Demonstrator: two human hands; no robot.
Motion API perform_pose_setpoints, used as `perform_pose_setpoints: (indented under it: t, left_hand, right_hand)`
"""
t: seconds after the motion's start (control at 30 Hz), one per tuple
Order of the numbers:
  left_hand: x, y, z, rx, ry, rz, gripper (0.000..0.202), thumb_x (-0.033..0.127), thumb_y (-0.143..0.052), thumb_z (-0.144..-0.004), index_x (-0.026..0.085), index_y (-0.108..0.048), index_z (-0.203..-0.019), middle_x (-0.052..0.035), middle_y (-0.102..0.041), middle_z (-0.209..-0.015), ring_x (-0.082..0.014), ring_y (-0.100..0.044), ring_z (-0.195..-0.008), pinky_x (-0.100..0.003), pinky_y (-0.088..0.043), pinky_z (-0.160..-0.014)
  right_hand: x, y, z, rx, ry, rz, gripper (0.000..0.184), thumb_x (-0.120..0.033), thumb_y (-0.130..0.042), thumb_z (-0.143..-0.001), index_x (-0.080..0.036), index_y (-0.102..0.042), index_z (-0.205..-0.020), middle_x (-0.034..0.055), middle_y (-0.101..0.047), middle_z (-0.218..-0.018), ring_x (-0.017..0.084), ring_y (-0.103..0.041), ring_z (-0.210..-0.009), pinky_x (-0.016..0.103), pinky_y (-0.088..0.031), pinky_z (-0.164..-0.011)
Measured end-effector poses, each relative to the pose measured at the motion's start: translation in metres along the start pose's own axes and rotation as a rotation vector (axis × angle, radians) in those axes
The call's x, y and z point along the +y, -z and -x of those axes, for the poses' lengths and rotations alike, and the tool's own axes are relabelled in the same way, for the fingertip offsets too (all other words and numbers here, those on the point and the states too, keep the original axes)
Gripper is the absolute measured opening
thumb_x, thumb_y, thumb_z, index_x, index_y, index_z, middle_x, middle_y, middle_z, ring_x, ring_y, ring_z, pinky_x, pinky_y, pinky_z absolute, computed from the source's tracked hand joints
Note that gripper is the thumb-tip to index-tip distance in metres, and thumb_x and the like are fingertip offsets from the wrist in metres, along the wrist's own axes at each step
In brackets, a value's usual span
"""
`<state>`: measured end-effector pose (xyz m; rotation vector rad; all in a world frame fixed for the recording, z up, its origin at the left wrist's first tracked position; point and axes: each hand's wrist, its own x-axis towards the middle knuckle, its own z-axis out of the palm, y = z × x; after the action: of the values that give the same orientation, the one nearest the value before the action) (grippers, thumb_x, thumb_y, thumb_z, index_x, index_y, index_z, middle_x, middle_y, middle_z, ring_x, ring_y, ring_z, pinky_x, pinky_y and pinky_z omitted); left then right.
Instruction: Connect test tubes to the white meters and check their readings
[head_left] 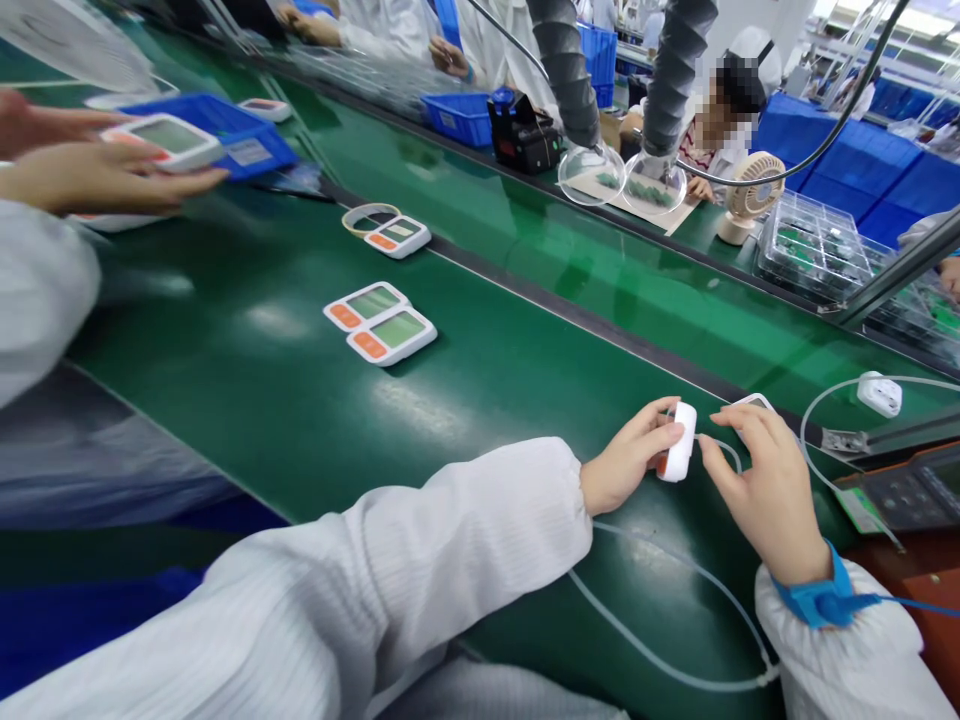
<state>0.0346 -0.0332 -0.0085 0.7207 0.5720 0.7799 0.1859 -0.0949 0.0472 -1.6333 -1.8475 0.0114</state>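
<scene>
My left hand (630, 455) is closed around a small white monitor (681, 442), which is turned edge-on with a bit of orange showing at its lower side. A thin clear tube (727, 447) runs from the monitor's right side towards my right hand (772, 490). The right thumb and fingers are apart, close to the tube and beside the monitor; whether they touch the tube I cannot tell. Behind those fingers another white monitor (756, 402) is partly hidden. A blue wrist strap (821, 597) circles my right wrist. More clear tubing (675, 670) loops below my hands.
Two monitors with orange buttons (394, 335) lie side by side on the green table (285, 400); another monitor (399, 237) lies beside a tape roll (367, 217). At left, a co-worker's hands (112, 175) hold a monitor near a blue tray (262, 150). An orange-cased instrument (915, 490) stands right.
</scene>
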Motion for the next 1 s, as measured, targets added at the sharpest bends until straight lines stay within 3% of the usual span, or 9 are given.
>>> perform_pose_setpoints:
  t: [0.07,0.17,0.27,0.37,0.5,0.7,0.87,1.0]
  left_hand:
    - [0.001,-0.001,-0.001,0.046,-0.034,0.009,0.062,0.041,-0.079,-0.070,0.018,-0.055,-0.122,0.0001,-0.058,-0.091,-0.0107,-0.054,-0.075,-0.023,-0.041,-0.068]
    - [0.002,-0.002,-0.002,0.077,-0.038,-0.022,0.065,0.038,-0.083,-0.067,0.017,-0.051,-0.120,-0.0003,-0.061,-0.090,-0.0121,-0.058,-0.076,-0.026,-0.045,-0.073]
    - [0.003,-0.001,-0.002,0.036,-0.036,-0.095,0.057,0.044,-0.075,-0.076,0.018,-0.050,-0.120,-0.0038,-0.063,-0.097,-0.0147,-0.061,-0.080,-0.028,-0.048,-0.072]
    - [0.004,0.002,-0.001,-0.092,0.023,-0.189,0.060,0.048,-0.063,-0.085,0.019,-0.042,-0.132,-0.0031,-0.064,-0.088,-0.0140,-0.062,-0.068,-0.028,-0.049,-0.062]
    - [-0.001,0.005,0.000,-0.159,-0.024,-0.296,0.079,0.041,-0.068,-0.082,0.019,-0.025,-0.145,0.0005,-0.062,-0.079,-0.0119,-0.060,-0.059,-0.025,-0.048,-0.056]
    - [-0.008,0.006,-0.001,-0.157,-0.073,-0.302,0.084,0.039,-0.070,-0.082,0.021,-0.019,-0.146,0.0026,-0.060,-0.077,-0.0090,-0.056,-0.055,-0.023,-0.045,-0.053]
    - [-0.004,0.006,0.000,-0.199,-0.035,-0.366,0.077,0.036,-0.065,-0.086,0.023,-0.018,-0.146,-0.0006,-0.063,-0.085,-0.0112,-0.063,-0.062,-0.023,-0.046,-0.055]
    - [-0.005,0.007,0.000,-0.199,-0.035,-0.380,0.074,0.036,-0.064,-0.088,0.022,-0.020,-0.145,0.0021,-0.061,-0.078,-0.0101,-0.061,-0.059,-0.022,-0.045,-0.055]
  right_hand:
    - [-0.003,-0.003,0.002,-0.123,-0.095,-0.122,0.035,-0.043,-0.060,-0.091,-0.018,-0.058,-0.117,0.0049,-0.066,-0.089,0.022,-0.064,-0.081,0.034,-0.050,-0.074]
    - [-0.007,-0.011,0.007,-0.395,-0.251,-0.258,0.071,-0.046,-0.059,-0.091,-0.016,-0.031,-0.149,-0.0007,-0.065,-0.076,0.019,-0.062,-0.061,0.030,-0.048,-0.061]
    - [-0.003,-0.016,0.009,-0.414,-0.311,-0.273,0.079,-0.045,-0.052,-0.093,-0.011,-0.016,-0.156,0.0002,-0.065,-0.075,0.020,-0.062,-0.060,0.030,-0.046,-0.059]
    - [0.006,-0.012,0.005,-0.357,-0.333,-0.240,0.071,-0.046,-0.047,-0.096,-0.010,-0.026,-0.154,0.0023,-0.064,-0.077,0.020,-0.060,-0.061,0.030,-0.044,-0.058]
    - [0.012,-0.003,-0.002,-0.365,-0.298,-0.198,0.053,-0.044,-0.039,-0.099,-0.016,-0.046,-0.143,0.0035,-0.065,-0.079,0.022,-0.062,-0.066,0.031,-0.044,-0.062]
    - [0.011,0.000,-0.003,-0.436,-0.320,-0.231,0.049,-0.041,-0.037,-0.100,-0.023,-0.042,-0.145,-0.0002,-0.064,-0.075,0.021,-0.063,-0.065,0.031,-0.045,-0.063]
    - [0.012,0.000,-0.002,-0.413,-0.334,-0.225,0.049,-0.043,-0.042,-0.097,-0.023,-0.046,-0.142,0.0002,-0.063,-0.076,0.021,-0.061,-0.065,0.031,-0.044,-0.062]
    - [0.013,-0.002,0.000,-0.389,-0.353,-0.187,0.049,-0.042,-0.043,-0.096,-0.023,-0.047,-0.140,0.0012,-0.064,-0.078,0.021,-0.058,-0.063,0.031,-0.042,-0.061]
